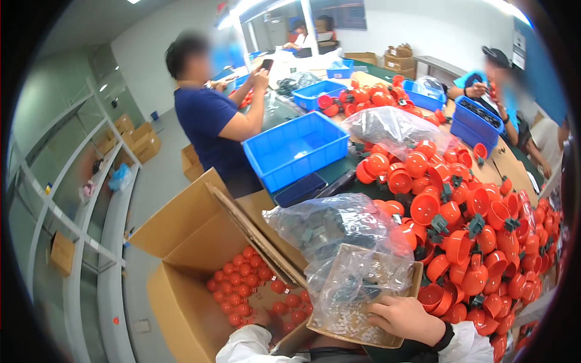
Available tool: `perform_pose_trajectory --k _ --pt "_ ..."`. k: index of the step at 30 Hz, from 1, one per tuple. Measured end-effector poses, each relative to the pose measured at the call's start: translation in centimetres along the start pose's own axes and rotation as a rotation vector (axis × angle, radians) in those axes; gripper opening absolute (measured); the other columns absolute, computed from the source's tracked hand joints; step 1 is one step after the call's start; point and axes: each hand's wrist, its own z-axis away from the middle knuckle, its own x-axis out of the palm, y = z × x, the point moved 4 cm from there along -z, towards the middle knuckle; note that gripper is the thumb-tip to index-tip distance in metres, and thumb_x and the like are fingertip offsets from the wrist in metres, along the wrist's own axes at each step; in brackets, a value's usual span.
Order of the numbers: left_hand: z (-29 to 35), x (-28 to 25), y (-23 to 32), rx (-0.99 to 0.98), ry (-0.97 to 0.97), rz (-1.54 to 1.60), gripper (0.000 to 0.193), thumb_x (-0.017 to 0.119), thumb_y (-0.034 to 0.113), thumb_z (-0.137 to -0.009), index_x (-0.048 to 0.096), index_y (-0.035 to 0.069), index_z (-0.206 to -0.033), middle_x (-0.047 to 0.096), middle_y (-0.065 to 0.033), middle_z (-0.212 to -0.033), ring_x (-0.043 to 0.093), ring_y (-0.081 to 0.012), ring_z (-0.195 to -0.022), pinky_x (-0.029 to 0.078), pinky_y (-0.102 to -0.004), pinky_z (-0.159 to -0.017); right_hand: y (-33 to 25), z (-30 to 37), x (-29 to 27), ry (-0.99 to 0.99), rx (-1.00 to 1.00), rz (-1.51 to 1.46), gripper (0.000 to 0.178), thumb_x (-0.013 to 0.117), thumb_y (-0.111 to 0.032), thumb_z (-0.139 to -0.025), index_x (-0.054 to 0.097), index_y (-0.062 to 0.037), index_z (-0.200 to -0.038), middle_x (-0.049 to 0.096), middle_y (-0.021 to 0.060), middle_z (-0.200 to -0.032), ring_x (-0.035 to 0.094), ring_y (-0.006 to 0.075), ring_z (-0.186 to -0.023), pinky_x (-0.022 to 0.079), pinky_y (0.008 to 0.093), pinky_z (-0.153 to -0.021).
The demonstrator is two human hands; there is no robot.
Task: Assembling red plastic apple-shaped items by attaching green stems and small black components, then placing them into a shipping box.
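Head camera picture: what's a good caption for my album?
Right hand at a cardboard tray of small pale pieces, left hand at a box of round red parts, red cups heaped alongside.

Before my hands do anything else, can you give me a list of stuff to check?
1. Right hand at the small white pieces: ok, fingers over them in the shallow cardboard tray.
2. Left hand holding nothing: cannot tell, it's blurred at the big cardboard box.
3. Big cardboard box open: ok, round red pieces show inside.
4. Shallow cardboard tray uncovered: not ok, a clear plastic bag drapes over part.
5. Red cups in neat rows: not ok, they're heaped.
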Motion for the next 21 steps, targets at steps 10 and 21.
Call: perform_pose_trajectory --k 10,21 --pt "8.2 -22.0 5.9 0.149 -0.369 0.516 0.056 0.070 0.029 -0.072 0.050 0.001 -0.115 0.059 -0.0125 -0.104 0.059 -0.0214 -0.090 0.049 -0.0342 -0.058 0.4 0.3 1.3 0.079 -0.139 0.077 0.013 0.056 -0.010 -0.075 0.048 -0.0028 -0.082 0.055 0.0121 -0.076 0.062 0.0275 -0.074 0.050 0.0364 -0.055" --pt "20.7 -38.1 6.0 0.328 -0.149 2.076 0.044 0.038 0.039 -0.092 0.041 0.012 -0.126 0.056 -0.0146 -0.114 0.062 -0.0251 -0.066 0.049 -0.0258 -0.048 2.4 -0.3 0.7 0.120 -0.101 -0.179 0.013 0.054 -0.007 -0.077 0.061 -0.0024 -0.087 0.058 0.0152 -0.083 0.059 0.0335 -0.078 0.048 0.0405 -0.069"
